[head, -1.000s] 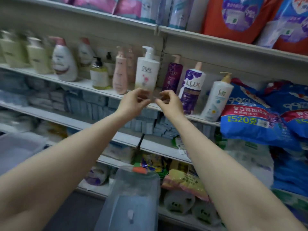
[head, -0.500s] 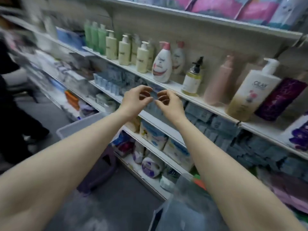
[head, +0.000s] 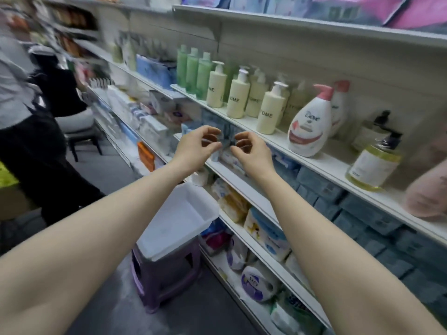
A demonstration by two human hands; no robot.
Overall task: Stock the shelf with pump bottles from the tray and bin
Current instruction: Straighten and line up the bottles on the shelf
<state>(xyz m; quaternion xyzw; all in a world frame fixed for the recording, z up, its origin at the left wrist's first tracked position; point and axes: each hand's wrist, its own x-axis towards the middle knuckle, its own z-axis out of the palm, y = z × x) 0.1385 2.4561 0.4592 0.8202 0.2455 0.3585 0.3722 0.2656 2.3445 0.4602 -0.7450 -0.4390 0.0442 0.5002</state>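
Left hand (head: 197, 145): fingers curled, thumb near fingertips; anything pinched, cannot tell.
Right hand (head: 251, 151): same.
Pump bottles (head: 267, 110): upright on shelf (head: 314, 163).
Tray (head: 179, 221): on stool, looks bare.
Risk: blurred turning view, forearm could topple shelf-edge bottles.

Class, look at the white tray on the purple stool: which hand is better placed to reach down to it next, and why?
Probably the left hand. The white tray on the purple stool lies below the left forearm, away from the shelf. The right hand would have to cross over. Both hands have curled fingers; whether they hold anything is unclear.
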